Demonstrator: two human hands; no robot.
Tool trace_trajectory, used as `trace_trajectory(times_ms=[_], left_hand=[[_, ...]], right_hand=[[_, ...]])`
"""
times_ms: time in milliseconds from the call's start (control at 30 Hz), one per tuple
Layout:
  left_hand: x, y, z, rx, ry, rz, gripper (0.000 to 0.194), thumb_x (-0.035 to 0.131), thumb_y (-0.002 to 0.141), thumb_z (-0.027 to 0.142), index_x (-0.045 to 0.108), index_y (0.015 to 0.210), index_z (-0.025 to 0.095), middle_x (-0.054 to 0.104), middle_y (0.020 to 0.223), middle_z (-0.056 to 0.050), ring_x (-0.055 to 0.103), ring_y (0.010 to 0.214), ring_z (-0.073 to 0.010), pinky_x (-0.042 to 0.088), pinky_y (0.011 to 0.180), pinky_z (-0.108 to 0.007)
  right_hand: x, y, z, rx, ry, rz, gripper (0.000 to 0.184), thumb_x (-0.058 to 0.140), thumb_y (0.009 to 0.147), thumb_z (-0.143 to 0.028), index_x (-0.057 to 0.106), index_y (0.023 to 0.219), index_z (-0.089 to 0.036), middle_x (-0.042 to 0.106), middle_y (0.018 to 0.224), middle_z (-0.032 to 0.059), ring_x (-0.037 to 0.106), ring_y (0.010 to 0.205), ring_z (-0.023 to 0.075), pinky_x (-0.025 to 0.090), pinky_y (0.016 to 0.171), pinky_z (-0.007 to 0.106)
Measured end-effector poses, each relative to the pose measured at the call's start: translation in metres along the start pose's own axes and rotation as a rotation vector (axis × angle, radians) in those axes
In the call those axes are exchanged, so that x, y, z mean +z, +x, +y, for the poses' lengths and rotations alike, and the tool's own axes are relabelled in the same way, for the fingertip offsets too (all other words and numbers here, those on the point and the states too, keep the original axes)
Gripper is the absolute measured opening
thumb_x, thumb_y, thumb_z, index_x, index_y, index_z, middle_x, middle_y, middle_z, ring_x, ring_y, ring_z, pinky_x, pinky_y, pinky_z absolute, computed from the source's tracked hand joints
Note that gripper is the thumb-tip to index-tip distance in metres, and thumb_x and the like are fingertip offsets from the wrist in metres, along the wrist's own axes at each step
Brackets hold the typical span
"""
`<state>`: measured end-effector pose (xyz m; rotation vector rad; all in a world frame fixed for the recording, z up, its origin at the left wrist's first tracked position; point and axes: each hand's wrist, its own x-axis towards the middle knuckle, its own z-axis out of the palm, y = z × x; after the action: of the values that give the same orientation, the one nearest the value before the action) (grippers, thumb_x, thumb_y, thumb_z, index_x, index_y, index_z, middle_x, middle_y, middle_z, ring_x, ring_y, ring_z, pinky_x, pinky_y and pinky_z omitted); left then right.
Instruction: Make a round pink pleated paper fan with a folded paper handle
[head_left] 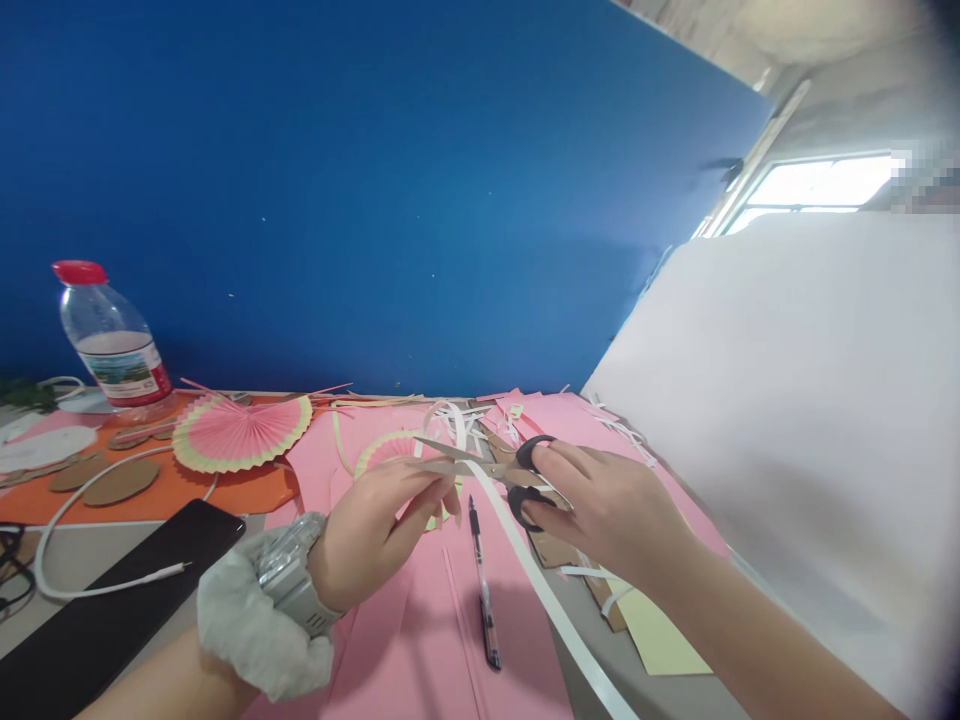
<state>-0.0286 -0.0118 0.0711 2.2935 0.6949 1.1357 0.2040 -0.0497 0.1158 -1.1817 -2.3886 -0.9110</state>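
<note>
Black-handled scissors are in my right hand, fingers through the loops and blades spread apart. A long white paper strip crosses at the blades, runs down toward the lower right and loops up behind them. My left hand, wearing a watch-like device and a pale scrunchie at the wrist, pinches the strip near the blade tips; its fingertips are partly hidden. Below the hands, a black pen lies on pink paper. A pink-and-yellow pleated paper piece lies partly behind my left hand.
At left are a pleated fan, cardboard discs on orange paper, a black phone, a white cable and a red-capped bottle. Yellow paper lies right. A blue panel stands behind.
</note>
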Motion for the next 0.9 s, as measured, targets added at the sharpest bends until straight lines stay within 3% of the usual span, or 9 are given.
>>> trace_trajectory(times_ms=[300, 900], left_hand=[[-0.001, 0.0, -0.005, -0.022, -0.018, -0.011, 0.028, 0.035, 0.093, 0.012, 0.055, 0.074, 0.019, 0.062, 0.068, 0.0, 0.058, 0.063, -0.0114, 0.045, 0.066, -0.023], [0.002, 0.002, -0.004, -0.117, -0.124, 0.001, 0.027, 0.036, 0.092, 0.014, 0.057, 0.074, 0.017, 0.062, 0.07, -0.001, 0.057, 0.066, -0.0124, 0.044, 0.067, -0.024]], right_hand=[[0.003, 0.0, -0.002, 0.018, 0.02, -0.007, 0.014, 0.044, 0.091, -0.026, 0.051, 0.083, -0.017, 0.059, 0.065, -0.0019, 0.049, 0.052, 0.0118, 0.031, 0.048, 0.023], [0.017, -0.006, -0.004, 0.078, 0.073, 0.022, 0.006, 0.046, 0.088, -0.021, 0.049, 0.084, -0.018, 0.058, 0.065, -0.0035, 0.049, 0.051, 0.0106, 0.031, 0.046, 0.021]])
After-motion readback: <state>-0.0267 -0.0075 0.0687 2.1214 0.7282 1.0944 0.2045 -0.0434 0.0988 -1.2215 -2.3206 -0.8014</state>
